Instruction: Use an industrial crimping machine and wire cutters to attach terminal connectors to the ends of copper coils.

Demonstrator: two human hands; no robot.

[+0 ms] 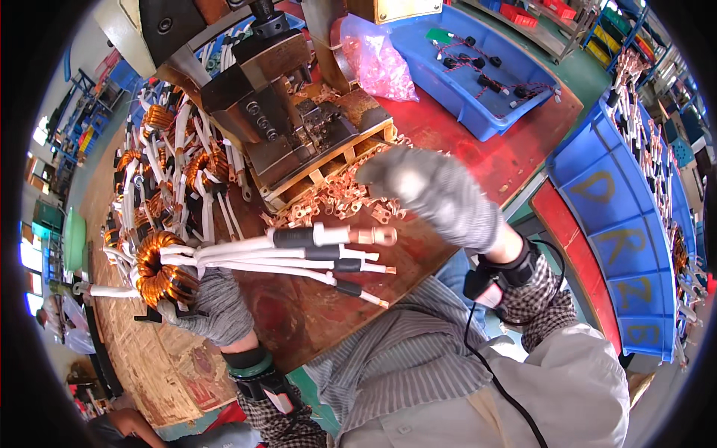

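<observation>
My left hand (216, 302), in a grey knit glove, is closed around a copper-wound toroidal coil (160, 269). From the coil, several white-sleeved leads (254, 250) with black bands stretch right across the table; bare copper shows at several tips. The uppermost lead ends in a copper cable lug (376, 236). Another white lead (112, 291) points left. My right hand (441, 194), also gloved, is over the right edge of a pile of loose copper cable lugs (340, 198). Motion smears its fingers, so their grip, and anything in them, cannot be made out.
A metal press (261, 104) stands on a wooden pallet (328, 175) behind the lugs. More coils with white leads (209, 164) are heaped at left. A blue tray (485, 123) with small wired parts and a pink-filled plastic bag (381, 63) sit behind; a blue bin (620, 246) stands right.
</observation>
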